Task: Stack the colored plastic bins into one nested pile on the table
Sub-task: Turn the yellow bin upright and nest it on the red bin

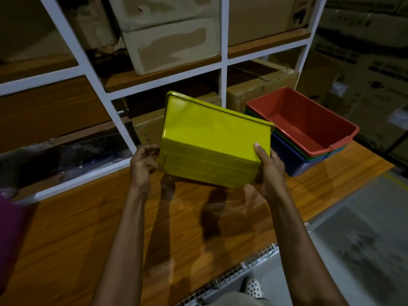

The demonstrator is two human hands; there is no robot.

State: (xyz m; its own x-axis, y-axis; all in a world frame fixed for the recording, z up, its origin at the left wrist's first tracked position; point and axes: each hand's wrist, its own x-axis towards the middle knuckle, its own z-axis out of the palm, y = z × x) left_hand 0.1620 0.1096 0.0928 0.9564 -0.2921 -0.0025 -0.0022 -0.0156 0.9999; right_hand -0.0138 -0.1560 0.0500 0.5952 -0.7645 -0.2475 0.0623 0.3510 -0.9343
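Note:
A yellow bin [212, 133] hangs in the air above the wooden table [88, 228], tipped so its flat bottom faces me and its rim points away. My right hand [268, 168] grips its right end, thumb on the bottom face. My left hand [143, 161] is at its left end with curled fingers touching the side. To the right stands a nested pile on the table: a red bin [304, 122] on top, a green bin [318, 156] under it, a blue bin [293, 160] at the bottom.
A white shelf frame [224, 62] with cardboard boxes [174, 40] rises right behind the table. A purple object [8, 228] shows at the left edge. The table's front edge carries a wire strip [242, 268], with grey floor [364, 239] to the right.

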